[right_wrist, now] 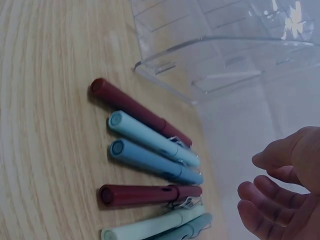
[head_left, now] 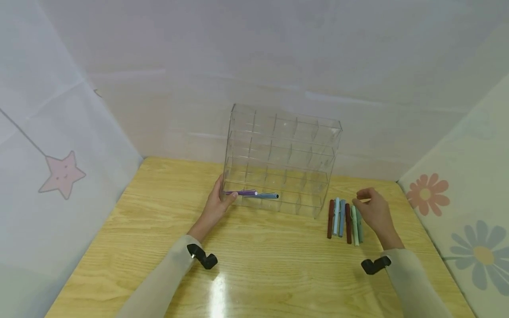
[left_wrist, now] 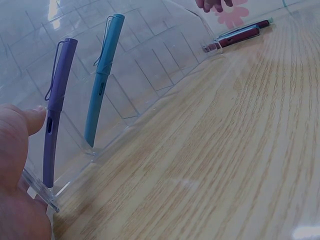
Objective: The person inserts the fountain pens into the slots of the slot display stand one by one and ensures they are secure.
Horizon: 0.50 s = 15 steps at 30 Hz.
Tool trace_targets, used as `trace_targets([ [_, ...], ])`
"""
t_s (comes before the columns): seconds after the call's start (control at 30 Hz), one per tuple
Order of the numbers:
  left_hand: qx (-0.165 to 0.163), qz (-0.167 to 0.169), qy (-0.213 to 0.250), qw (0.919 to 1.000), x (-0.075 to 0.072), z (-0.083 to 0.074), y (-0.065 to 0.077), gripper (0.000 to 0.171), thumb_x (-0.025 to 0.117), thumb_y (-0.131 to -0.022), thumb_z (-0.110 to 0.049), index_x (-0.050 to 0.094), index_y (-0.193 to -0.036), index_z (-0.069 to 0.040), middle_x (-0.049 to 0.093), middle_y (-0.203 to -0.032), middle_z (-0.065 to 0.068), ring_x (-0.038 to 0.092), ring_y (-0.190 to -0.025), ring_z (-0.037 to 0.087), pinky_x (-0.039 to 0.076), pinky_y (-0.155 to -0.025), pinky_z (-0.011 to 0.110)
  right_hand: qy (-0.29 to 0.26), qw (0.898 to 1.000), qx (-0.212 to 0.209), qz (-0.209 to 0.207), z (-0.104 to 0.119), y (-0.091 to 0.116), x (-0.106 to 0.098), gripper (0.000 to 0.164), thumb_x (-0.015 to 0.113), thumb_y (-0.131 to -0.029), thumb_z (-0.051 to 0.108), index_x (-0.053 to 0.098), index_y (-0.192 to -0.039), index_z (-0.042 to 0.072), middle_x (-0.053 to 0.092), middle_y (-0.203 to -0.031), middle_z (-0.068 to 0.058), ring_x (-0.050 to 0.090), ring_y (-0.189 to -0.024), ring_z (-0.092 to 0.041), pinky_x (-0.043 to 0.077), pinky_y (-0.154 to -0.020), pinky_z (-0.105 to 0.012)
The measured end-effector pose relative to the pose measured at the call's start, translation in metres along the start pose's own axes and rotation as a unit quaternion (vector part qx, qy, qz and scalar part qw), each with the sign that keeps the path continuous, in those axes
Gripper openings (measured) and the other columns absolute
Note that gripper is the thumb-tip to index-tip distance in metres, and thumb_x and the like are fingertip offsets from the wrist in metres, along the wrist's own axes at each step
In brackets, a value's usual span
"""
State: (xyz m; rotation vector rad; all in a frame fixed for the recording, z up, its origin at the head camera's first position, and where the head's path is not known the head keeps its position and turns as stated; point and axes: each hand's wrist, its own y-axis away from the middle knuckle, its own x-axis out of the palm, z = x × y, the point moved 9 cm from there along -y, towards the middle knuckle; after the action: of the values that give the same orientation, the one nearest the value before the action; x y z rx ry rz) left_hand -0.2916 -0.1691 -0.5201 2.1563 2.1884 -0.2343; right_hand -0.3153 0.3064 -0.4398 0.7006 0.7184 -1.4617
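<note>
The left hand (head_left: pixel 214 205) gripped the lower left edge of the clear organizer (head_left: pixel 280 162), thumb in front and fingers behind the side wall; the right hand (head_left: pixel 375 213) was poised beside the grey-green pen (head_left: pixel 360 227), its fingers loosely bent, thumb and forefinger slightly parted, nothing held. That pen ended a row on the table (head_left: pixel 258 274) just right of the organizer; inward from it lay a pale green pen (head_left: pixel 355 227), a dark red pen (right_wrist: pixel 145 195), a mid-blue pen (right_wrist: pixel 150 158), a pale blue pen (right_wrist: pixel 147 134) and a second dark red pen (right_wrist: pixel 132 106). Sound handling, as judged here, called for a pinch on one barrel from the row's outer side, with the left grip steadying the organizer. The two green pens lay against each other, so lifting one risked rolling its neighbour; the crowded clips could have snagged. A purple pen (left_wrist: pixel 56 112) and a teal-blue pen (left_wrist: pixel 103 75) leaned in the bottom row at left, the purple one close by the thumb and easily knocked. The organizer's right wall limited access beside the second dark red pen.
</note>
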Motion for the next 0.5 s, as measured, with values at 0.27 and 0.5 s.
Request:
trace_targets([
  [0.27,-0.003,0.003,-0.011,0.9999,0.000,-0.001,0.000,0.088,0.064,-0.108,-0.034,0.006,-0.174,-0.020,0.007,-0.181,0.013,0.007,-0.169,0.040,0.010,-0.138,0.059,0.009,1.000,0.007,0.003,-0.028,-0.008,0.006,0.040,0.060,-0.108,0.021,0.057,-0.134,-0.008,0.063,-0.129,-0.032,0.067,-0.105,-0.041,0.053,-0.068,-0.028],
  [0.5,-0.006,0.000,-0.008,0.9999,0.000,-0.001,0.001,0.088,0.065,-0.108,-0.033,0.008,-0.174,-0.022,0.009,-0.182,0.011,0.009,-0.169,0.038,0.011,-0.138,0.059,0.029,0.999,0.032,0.014,-0.048,-0.012,0.011,0.039,0.060,-0.107,0.021,0.058,-0.130,-0.010,0.065,-0.123,-0.032,0.068,-0.102,-0.042,0.054,-0.069,-0.033],
])
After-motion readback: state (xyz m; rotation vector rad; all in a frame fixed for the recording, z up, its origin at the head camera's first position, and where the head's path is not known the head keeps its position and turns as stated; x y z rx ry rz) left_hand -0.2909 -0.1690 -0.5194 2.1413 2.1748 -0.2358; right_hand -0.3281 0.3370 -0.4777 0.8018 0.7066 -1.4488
